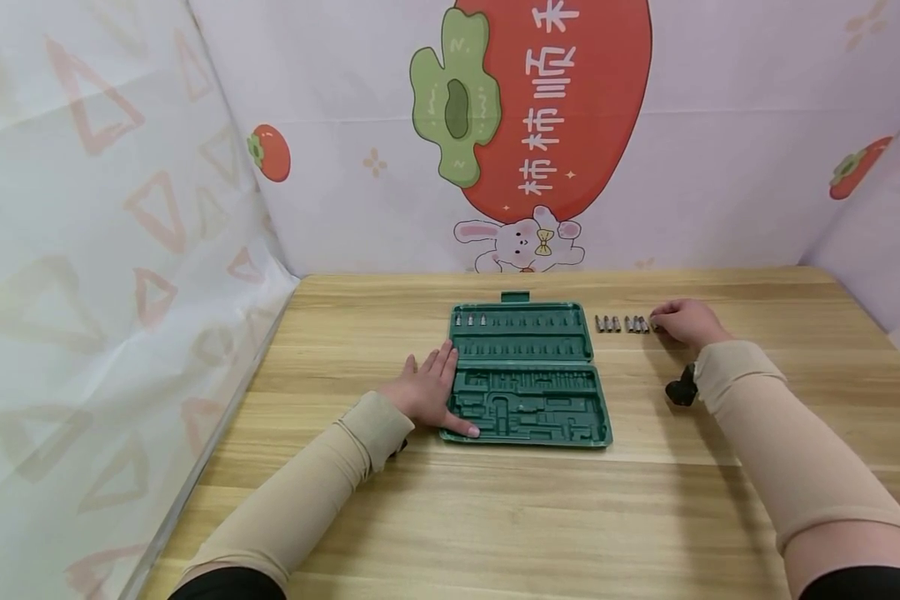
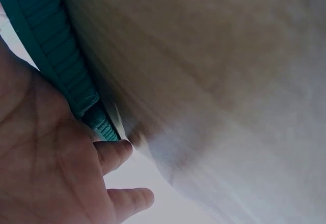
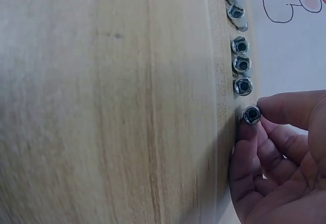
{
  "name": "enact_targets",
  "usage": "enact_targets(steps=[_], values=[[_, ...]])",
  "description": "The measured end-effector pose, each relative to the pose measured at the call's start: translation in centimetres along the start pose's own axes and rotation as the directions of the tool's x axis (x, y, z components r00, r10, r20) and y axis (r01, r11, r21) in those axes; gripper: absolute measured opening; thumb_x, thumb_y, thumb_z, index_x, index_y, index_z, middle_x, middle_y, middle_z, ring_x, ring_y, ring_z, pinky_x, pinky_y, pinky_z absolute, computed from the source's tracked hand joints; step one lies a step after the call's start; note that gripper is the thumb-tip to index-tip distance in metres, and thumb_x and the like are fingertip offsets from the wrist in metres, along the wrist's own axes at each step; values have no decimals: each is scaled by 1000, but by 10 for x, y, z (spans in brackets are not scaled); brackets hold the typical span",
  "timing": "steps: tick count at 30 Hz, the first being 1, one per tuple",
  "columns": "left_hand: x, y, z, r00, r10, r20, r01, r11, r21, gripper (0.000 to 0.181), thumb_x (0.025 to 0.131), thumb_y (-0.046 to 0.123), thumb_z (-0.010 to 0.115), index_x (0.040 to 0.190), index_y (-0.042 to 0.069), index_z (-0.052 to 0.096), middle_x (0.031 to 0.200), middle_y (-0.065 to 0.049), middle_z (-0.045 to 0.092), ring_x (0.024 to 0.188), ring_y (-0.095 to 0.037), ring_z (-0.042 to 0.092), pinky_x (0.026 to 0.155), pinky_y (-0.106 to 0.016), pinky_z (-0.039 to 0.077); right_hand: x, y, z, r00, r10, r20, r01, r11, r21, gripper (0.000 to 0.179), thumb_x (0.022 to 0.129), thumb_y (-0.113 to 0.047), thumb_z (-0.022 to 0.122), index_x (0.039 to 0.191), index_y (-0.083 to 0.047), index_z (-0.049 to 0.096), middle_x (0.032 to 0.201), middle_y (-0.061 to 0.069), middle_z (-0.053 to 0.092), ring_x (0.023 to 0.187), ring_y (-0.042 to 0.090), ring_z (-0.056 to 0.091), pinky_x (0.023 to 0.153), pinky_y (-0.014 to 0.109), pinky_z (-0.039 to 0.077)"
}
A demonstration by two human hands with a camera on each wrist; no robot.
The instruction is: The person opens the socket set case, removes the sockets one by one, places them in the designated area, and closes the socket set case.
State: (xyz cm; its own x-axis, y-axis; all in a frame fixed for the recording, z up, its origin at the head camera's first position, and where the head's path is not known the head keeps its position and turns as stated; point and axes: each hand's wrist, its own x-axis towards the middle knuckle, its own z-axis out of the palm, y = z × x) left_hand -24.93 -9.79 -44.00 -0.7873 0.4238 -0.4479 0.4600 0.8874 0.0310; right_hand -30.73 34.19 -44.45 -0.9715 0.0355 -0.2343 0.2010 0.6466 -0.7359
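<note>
An opened green socket case [image 1: 525, 364] lies flat on the wooden table, its moulded slots facing up. My left hand [image 1: 423, 392] rests along its left edge, fingers straight, thumb over the front corner. The left wrist view shows the palm beside the ribbed case side [image 2: 48, 35]. Three small metal sockets [image 1: 471, 320] stand in the case's top row, at the left. To the right of the case, my right hand [image 1: 692, 323] pinches a metal socket [image 3: 251, 115] between thumb and fingers, at the right end of a row of loose sockets [image 3: 242, 63].
The loose row lies in two groups, with one group of sockets [image 1: 608, 324] nearer the case. A dark wrist camera [image 1: 681, 388] hangs below the right sleeve. Behind the table [image 1: 495, 517] hangs a printed cloth [image 1: 360, 200]; another covers the left side.
</note>
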Motion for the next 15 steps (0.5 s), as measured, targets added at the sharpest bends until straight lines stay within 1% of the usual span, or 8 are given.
enact_targets(steps=[3, 7, 10, 13, 15], values=[[1, 0, 1, 1000, -8, 7, 8, 1000, -5, 132, 82, 83, 61, 165, 6, -7, 171, -11, -15, 158, -29, 0, 123, -59, 6, -1, -2, 1, 1000, 5, -4, -5, 1000, 2, 44, 106, -16, 52, 136, 15, 52, 128, 32, 57, 87, 14, 61, 80, 34, 54], [3, -1, 2, 1000, -17, 9, 17, 1000, -18, 134, 80, 84, 62, 164, 7, -10, 171, -9, -18, 158, -29, -2, 122, -60, 4, -1, -4, 3, 1000, 4, -16, -5, 1000, -30, 44, 106, -17, 53, 136, 15, 52, 129, 33, 56, 98, 27, 62, 86, 42, 53], [3, -1, 3, 1000, -19, 1, 19, 1000, -23, 135, 79, 84, 64, 164, 7, -9, 171, -9, -17, 158, -29, -1, 122, -61, 4, -1, -4, 4, 1000, 4, -25, -5, 999, -53, 44, 106, -18, 53, 136, 14, 52, 131, 34, 55, 107, 37, 59, 90, 47, 51], [2, -1, 2, 1000, -20, 3, 21, 999, -27, 136, 79, 84, 63, 164, 8, -9, 171, -9, -17, 158, -29, -2, 122, -61, 3, 0, -4, 5, 1000, 5, -29, -7, 998, -54, 45, 106, -18, 53, 137, 14, 51, 132, 34, 53, 111, 40, 56, 93, 50, 50], [1, -1, 1, 1000, -19, 1, 19, 999, -27, 136, 79, 85, 63, 165, 7, -8, 171, -10, -16, 158, -29, -1, 122, -61, 4, 0, -4, 5, 1000, 11, -28, -12, 999, -42, 46, 107, -19, 52, 138, 14, 50, 133, 34, 52, 111, 40, 56, 93, 50, 50]])
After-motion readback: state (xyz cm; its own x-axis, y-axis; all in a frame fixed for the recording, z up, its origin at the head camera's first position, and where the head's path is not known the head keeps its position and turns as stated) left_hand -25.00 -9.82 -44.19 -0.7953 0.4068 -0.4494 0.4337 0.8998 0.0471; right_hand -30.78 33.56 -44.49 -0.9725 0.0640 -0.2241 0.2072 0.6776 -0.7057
